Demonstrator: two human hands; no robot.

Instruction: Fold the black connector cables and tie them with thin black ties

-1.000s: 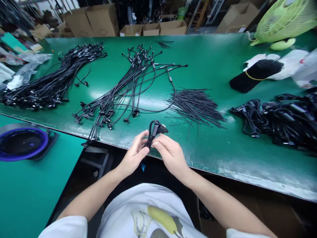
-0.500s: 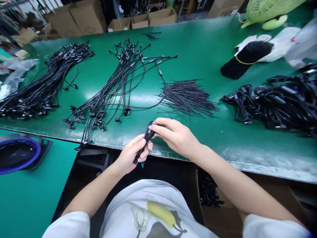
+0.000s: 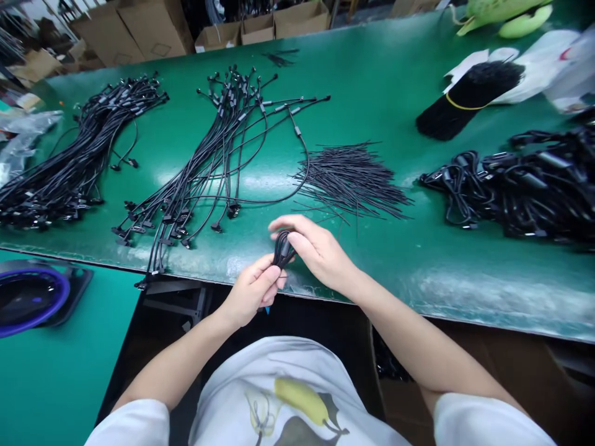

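Observation:
A black cable (image 3: 283, 249) is coiled into a small bundle just above the table's front edge. My left hand (image 3: 257, 286) is closed round the lower end of the coil, thumb on top. At the coil's upper end my right hand (image 3: 317, 249) wraps round it, fingers behind and thumb in front. Beyond my hands lies a spread of thin black ties (image 3: 353, 176). Left of them is a loose pile of uncoiled black cables (image 3: 195, 164) with plugs at their ends.
A larger cable bunch (image 3: 93, 145) lies at the far left. Coiled cables (image 3: 515, 183) are heaped at right, below a banded bundle of black ties (image 3: 469, 99). Cardboard boxes (image 3: 302, 20) stand behind the green table (image 3: 372, 80). A purple-rimmed round object (image 3: 67, 291) sits lower left.
The coil has turned more upright. My right hand has shifted slightly left and now closes round its upper end, where before its fingertips reached over it. The whole view has shifted slightly.

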